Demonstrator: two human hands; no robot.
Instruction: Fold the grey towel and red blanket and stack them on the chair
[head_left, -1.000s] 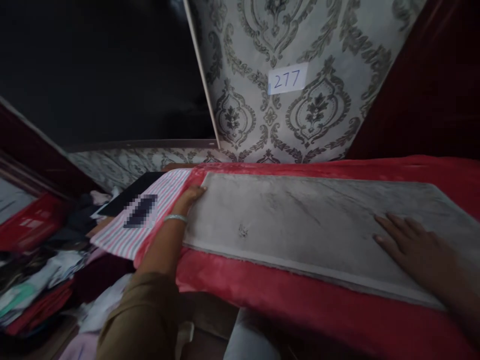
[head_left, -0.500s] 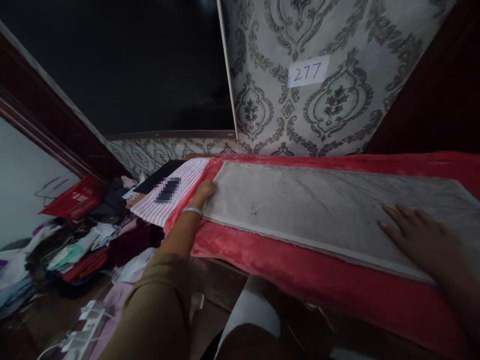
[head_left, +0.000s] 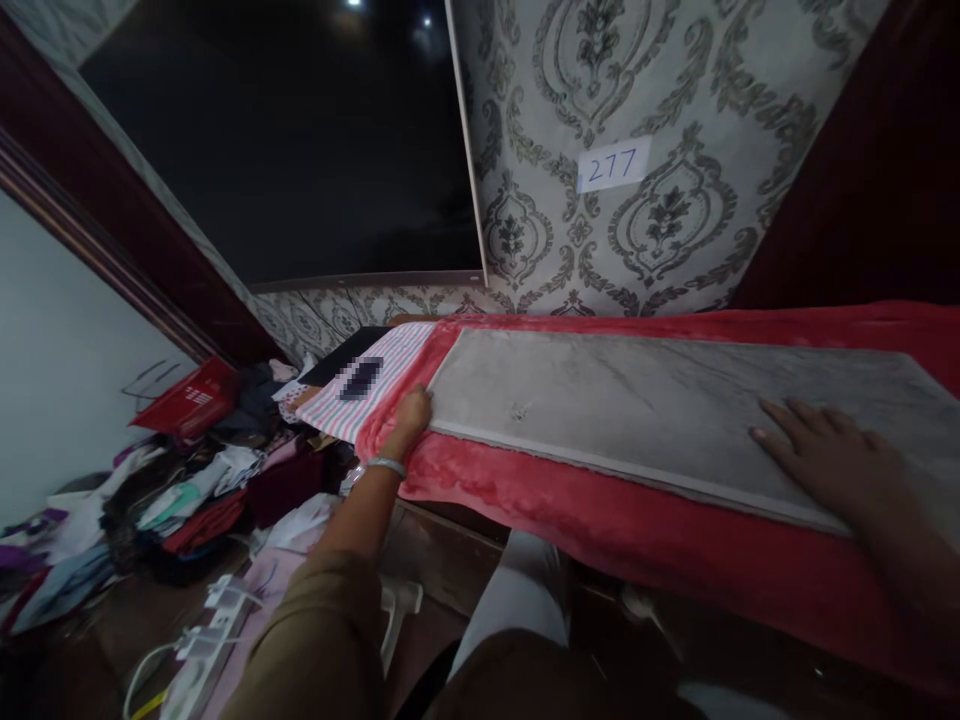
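Observation:
A long grey folded cloth with a soft-looking surface lies flat on a red plush blanket. At its left end, my left hand is closed on the edge near the front corner; the fingertips are partly hidden. Toward the right, my right hand rests palm down on the grey cloth, fingers stretched and slightly apart. A striped pink, white and blue cloth lies just left of the red blanket, with a blurred dark item on it.
Behind the table, a large dark television hangs on patterned wallpaper beside a paper reading 277. On the left stand a red basket and heaps of clothes. A white power strip lies low at the left.
The view has shifted a little, so the surroundings at left appear further right. Both hands keep their places on the grey cloth, left at its edge and right flat on top.

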